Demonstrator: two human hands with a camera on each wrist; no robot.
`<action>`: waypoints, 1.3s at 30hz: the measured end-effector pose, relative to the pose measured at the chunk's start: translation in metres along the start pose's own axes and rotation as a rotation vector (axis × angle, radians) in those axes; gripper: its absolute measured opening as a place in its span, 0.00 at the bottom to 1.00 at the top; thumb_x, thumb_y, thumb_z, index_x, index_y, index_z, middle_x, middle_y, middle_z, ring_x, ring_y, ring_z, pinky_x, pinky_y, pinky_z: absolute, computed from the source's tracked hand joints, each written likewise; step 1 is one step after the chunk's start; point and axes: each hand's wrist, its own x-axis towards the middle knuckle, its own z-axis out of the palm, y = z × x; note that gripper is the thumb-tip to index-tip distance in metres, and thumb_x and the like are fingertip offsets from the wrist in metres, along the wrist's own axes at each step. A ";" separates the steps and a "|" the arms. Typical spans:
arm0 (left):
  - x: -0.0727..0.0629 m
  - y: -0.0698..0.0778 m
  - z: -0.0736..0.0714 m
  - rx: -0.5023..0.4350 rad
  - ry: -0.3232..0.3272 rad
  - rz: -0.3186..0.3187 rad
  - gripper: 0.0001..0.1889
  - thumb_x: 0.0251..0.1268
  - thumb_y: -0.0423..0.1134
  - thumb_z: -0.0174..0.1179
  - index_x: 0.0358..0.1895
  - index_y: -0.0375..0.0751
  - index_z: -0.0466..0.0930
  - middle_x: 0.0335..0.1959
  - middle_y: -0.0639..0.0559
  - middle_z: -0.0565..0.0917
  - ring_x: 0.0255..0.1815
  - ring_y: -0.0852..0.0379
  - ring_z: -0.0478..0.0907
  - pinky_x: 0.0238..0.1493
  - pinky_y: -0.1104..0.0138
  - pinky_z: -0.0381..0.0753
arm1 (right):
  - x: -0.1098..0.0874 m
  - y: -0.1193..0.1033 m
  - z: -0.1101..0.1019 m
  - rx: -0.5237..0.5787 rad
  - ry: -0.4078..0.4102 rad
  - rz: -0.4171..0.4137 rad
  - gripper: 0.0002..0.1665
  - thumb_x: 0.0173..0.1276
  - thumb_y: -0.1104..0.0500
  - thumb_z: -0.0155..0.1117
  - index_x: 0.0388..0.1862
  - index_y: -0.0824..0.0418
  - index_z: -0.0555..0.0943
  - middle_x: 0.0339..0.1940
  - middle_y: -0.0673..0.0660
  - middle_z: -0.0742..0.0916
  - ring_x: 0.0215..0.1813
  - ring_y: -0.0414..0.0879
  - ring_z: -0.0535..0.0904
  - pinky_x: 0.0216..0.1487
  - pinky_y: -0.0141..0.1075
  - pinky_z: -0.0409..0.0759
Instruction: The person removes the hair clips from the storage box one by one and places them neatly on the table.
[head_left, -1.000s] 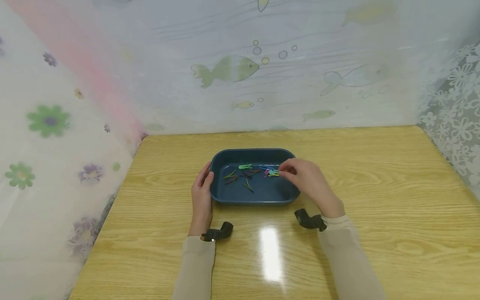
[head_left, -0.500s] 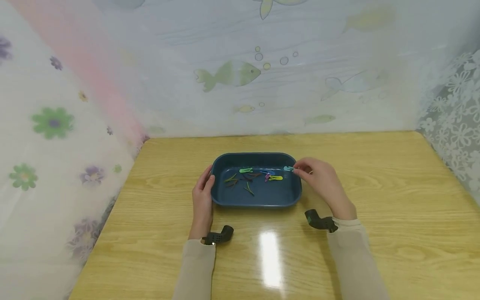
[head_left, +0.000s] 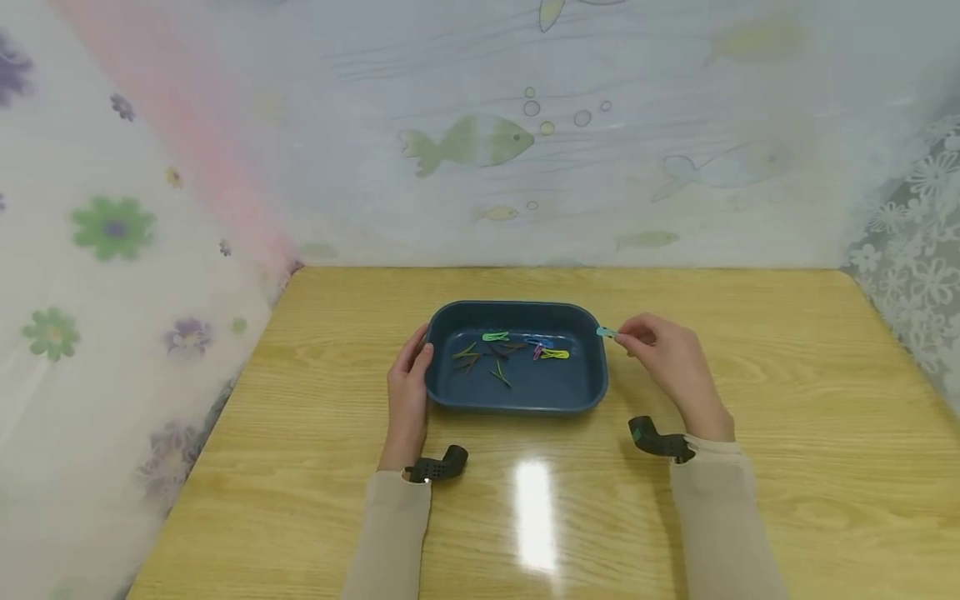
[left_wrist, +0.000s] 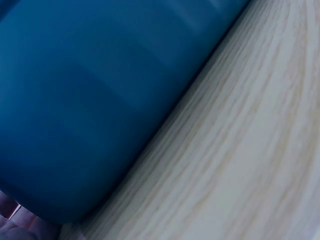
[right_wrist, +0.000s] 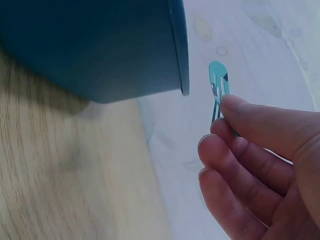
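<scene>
Turquoise shows at the tips of the person's right hand [head_left: 675, 358], where thumb and index finger pinch an open snap hair clip [right_wrist: 218, 68] by its legs, the other fingers bent beneath. The clip is held just off the far right corner of the dark blue tub [head_left: 517, 409], which rests on the wood-grain table [head_left: 787, 358]. Seen from the head, its long axis runs left to right, roughly along the tub's far edge, with the rounded end leading away from the fingers toward that corner. There the clip seems to overlap the rim, yet the right wrist view shows a gap between the two. The hand itself is outside the tub's right edge.

Well away from the clip, the left hand [head_left: 408, 375] grips the tub's left edge, thumb at the rim and fingers along the outer wall.

Inside, a green clip [head_left: 496, 337] lies toward the far edge. A yellow clip [head_left: 556, 354], a pink clip [head_left: 537, 352] and a blue clip [head_left: 542, 342] are bunched right of the middle. Thin, darker clips [head_left: 501, 375] are scattered toward the left edge, too small to tell apart fully.
</scene>
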 end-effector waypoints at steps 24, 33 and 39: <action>0.006 -0.012 -0.001 -0.002 0.020 0.011 0.19 0.62 0.50 0.53 0.57 0.57 0.72 0.56 0.61 0.71 0.58 0.64 0.65 0.59 0.66 0.60 | -0.002 0.030 0.000 0.016 0.047 0.080 0.14 0.66 0.56 0.54 0.46 0.61 0.78 0.41 0.60 0.83 0.41 0.54 0.77 0.41 0.47 0.72; 0.005 -0.011 -0.002 -0.003 0.014 -0.008 0.19 0.62 0.50 0.53 0.57 0.57 0.72 0.56 0.62 0.71 0.58 0.65 0.65 0.59 0.66 0.61 | -0.004 0.043 -0.002 0.033 0.056 0.173 0.12 0.66 0.56 0.53 0.44 0.62 0.78 0.42 0.61 0.82 0.45 0.55 0.75 0.45 0.48 0.70; -0.001 0.003 0.001 -0.007 -0.002 -0.019 0.19 0.65 0.45 0.51 0.59 0.50 0.70 0.57 0.59 0.70 0.59 0.63 0.64 0.60 0.65 0.60 | -0.007 0.049 -0.003 0.052 0.045 0.233 0.15 0.67 0.53 0.52 0.44 0.62 0.78 0.44 0.61 0.82 0.47 0.55 0.74 0.46 0.48 0.70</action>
